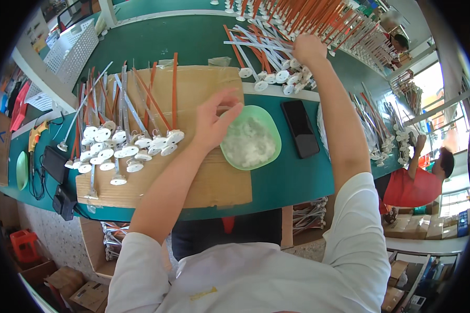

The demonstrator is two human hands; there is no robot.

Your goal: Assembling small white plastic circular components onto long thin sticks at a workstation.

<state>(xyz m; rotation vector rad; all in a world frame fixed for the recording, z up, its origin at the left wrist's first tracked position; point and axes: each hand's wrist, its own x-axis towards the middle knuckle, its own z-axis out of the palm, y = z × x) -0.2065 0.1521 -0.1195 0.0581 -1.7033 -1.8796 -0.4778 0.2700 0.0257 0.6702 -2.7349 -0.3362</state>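
My left hand (216, 119) hovers over the cardboard sheet (214, 182), at the left rim of a light green bowl (275, 130). Its thumb and fingers are curved and apart, with nothing I can make out between them. White fluffy-looking material (250, 143) fills the bowl. My right hand (309, 49) reaches far out, fingers curled closed at a pile of orange and silver strips (261, 44) with white round discs at their ends. What it grips is hidden. A similar bunch of disc-ended strips (125, 141) lies on the cardboard at left.
A black phone (300, 129) lies right of the bowl. Dense rows of upright orange strips (303, 18) stand at the back right. At left are a white perforated basket (70, 57), a yellow-handled tool (35, 136) and black boxes with cables (55, 164). A person in red (415, 188) sits at right.
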